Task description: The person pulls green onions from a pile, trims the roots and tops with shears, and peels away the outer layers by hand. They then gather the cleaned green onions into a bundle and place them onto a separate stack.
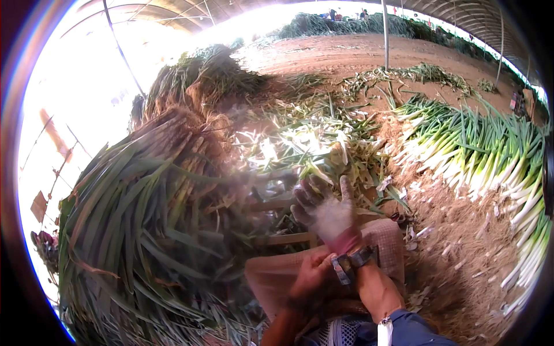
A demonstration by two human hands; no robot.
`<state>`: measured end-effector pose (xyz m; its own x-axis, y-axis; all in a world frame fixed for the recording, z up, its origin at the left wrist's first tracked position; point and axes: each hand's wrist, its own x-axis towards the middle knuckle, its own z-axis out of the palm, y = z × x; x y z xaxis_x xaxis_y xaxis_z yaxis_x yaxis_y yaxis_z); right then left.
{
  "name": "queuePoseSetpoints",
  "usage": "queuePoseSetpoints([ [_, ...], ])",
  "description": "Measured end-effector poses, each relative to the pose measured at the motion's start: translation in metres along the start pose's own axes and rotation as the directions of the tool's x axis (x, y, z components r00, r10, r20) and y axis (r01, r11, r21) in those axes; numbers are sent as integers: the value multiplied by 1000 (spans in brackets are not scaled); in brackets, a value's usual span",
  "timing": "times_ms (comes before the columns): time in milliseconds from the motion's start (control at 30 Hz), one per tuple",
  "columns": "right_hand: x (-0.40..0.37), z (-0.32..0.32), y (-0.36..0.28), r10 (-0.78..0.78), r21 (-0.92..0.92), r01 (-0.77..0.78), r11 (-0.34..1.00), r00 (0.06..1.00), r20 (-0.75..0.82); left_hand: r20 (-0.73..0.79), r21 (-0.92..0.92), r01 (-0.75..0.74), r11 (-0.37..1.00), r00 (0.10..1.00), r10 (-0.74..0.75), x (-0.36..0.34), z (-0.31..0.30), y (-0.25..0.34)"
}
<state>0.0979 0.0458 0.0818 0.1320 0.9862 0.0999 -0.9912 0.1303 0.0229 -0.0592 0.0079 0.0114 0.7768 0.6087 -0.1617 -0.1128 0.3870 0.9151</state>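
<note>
My right hand (326,213) wears a dusty, pale glove with a reddish cuff (346,240). Its fingers are spread and it holds nothing. A dark wrist strap (352,262) with shiny parts circles the right wrist below the cuff. My left hand (313,272) is bare and closed at that strap, its fingertips against the near edge; the exact grip is partly hidden. Beneath both hands, a pinkish woven cloth (384,242) covers my lap. To the left lies a big heap of untrimmed green onions (133,202), with long dark leaves.
Trimmed green onions (467,138) lie in a long row at right, white ends inward. Peeled leaf scraps (311,138) litter the ground ahead. Another onion bundle (202,75) stands behind the heap. A metal post (385,34) rises farther back, under an arched roof.
</note>
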Motion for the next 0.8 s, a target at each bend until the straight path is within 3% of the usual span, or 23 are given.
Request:
queuePoseSetpoints([
  [67,4,-19,-10,2,4,-2,1000,1000,11,-25,-38,53,998,998,-54,-5,3,4],
  [100,17,-48,-20,134,159,-186,970,948,289,77,-5,38,999,996,-37,-6,-1,8],
  [133,17,-49,-21,166,222,-283,933,887,431,180,28,20,999,983,-25,-6,-3,13],
  [167,18,-51,-23,194,252,-390,885,804,563,181,33,21,999,983,-27,-7,-1,19],
  [200,4,-19,-18,147,93,-188,978,930,335,194,62,7,998,981,-19,-10,4,25],
  [233,-8,10,-12,30,-119,-17,993,994,106,206,90,-8,996,978,-11,-11,7,28],
  [267,-14,36,-4,28,-116,-15,993,994,106,206,92,-6,996,978,-14,-11,8,27],
  [300,-19,60,4,-17,-141,11,990,999,-45,207,120,31,992,977,-55,-12,8,26],
  [367,-14,46,0,-66,-166,34,986,979,-194,207,150,69,986,973,-100,-12,8,27],
  [400,-2,0,-11,134,-52,-129,990,986,96,229,188,67,980,967,-110,-13,9,30],
  [433,8,-32,-20,284,12,-314,949,874,396,248,227,65,972,961,-122,-14,10,31],
  [467,15,-42,-25,300,51,-371,927,819,488,246,230,72,970,961,-129,-15,13,31],
  [500,7,-23,-24,297,55,-369,928,820,490,218,244,44,969,971,-99,-14,16,30],
  [533,-9,11,-19,234,-44,-230,972,945,231,189,259,18,966,979,-69,-14,18,28],
  [567,-18,29,-18,111,-176,-115,978,993,-32,188,265,22,964,979,-74,-13,19,26],
  [800,-22,-11,-54,188,-87,-174,981,961,200,201,366,64,928,969,-146,7,33,14],
])
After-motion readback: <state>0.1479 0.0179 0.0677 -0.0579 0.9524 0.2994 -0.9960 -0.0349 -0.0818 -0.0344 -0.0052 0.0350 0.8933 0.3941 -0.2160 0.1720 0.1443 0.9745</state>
